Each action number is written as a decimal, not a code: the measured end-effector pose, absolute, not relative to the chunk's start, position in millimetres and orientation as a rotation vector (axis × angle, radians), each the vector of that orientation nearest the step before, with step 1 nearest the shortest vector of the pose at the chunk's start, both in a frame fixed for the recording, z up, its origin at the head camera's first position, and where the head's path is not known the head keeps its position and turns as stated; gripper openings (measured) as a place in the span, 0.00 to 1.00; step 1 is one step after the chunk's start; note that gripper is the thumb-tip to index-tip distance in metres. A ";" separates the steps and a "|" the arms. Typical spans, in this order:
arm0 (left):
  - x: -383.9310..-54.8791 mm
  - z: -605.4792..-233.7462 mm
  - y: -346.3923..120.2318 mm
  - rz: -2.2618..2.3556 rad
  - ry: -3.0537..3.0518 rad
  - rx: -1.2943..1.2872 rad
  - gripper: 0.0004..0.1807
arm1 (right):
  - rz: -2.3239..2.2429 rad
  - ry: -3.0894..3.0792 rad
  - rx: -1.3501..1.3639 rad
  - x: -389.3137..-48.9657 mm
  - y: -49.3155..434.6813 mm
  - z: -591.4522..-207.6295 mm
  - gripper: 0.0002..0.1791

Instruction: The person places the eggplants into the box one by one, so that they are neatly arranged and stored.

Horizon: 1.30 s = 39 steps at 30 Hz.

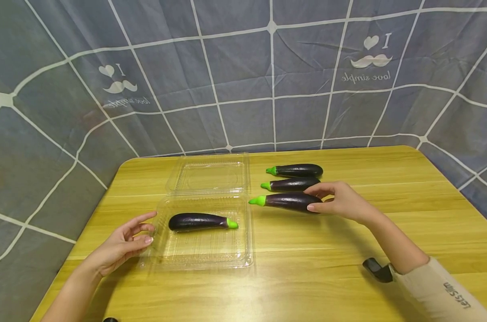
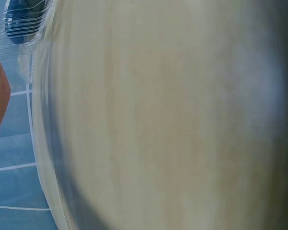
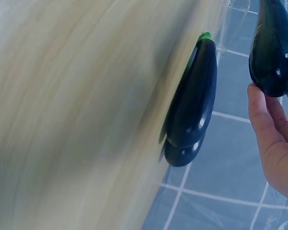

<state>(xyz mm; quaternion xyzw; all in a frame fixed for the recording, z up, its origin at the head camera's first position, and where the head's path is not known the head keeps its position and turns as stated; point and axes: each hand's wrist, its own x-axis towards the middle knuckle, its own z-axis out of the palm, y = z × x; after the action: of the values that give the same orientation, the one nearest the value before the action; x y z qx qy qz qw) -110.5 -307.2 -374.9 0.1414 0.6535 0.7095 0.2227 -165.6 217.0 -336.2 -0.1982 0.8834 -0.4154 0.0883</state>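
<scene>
My right hand [image 1: 342,201] pinches an eggplant [image 1: 288,201] by its rounded end, its green stem pointing left. In the right wrist view this eggplant [image 3: 273,52] hangs above the tabletop between thumb and fingers. Two more eggplants lie behind it, a far one [image 1: 301,170] and a nearer one [image 1: 289,184] partly covered by the hand. A clear plastic clamshell box [image 1: 211,259] stands unfolded, with one eggplant [image 1: 197,222] in its front half, stem to the right. My left hand [image 1: 120,243] is at the box's left edge, fingers loosely bent; whether it touches the rim I cannot tell.
The clamshell's lid [image 1: 211,167] lies flat behind its base. All stands on a wood-grain table [image 1: 328,277], with a grey-blue gridded curtain [image 1: 247,120] along its back and sides. A black curved piece [image 1: 377,270] sticks out at the right sleeve.
</scene>
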 end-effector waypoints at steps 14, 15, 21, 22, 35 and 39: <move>-110.5 -373.9 -306.7 1.957 1.803 0.380 0.31 | -1.263 2.569 -0.650 -169.2 201.5 -334.5 0.22; -110.6 -374.0 -306.7 1.958 1.802 0.381 0.31 | -1.272 2.558 -0.649 -169.5 199.8 -334.1 0.22; -110.7 -374.3 -306.9 1.961 1.803 0.376 0.31 | -1.293 2.511 -0.668 -171.2 190.1 -333.8 0.23; -110.7 -374.3 -306.9 1.962 1.801 0.376 0.31 | -1.294 2.504 -0.677 -171.5 188.2 -333.9 0.23; -111.2 -374.8 -307.9 1.961 1.784 0.386 0.31 | -1.305 2.452 -0.782 -174.5 160.3 -333.2 0.22; -111.5 -374.9 -308.7 1.969 1.768 0.393 0.31 | -1.291 2.446 -0.822 -174.9 149.1 -330.8 0.22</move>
<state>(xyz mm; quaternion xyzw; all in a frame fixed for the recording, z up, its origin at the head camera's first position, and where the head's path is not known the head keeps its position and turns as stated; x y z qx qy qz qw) -111.5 -308.7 -374.9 0.1428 0.6430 0.7160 0.2312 -174.9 149.1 -330.8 -0.2826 0.8408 -0.4438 0.1276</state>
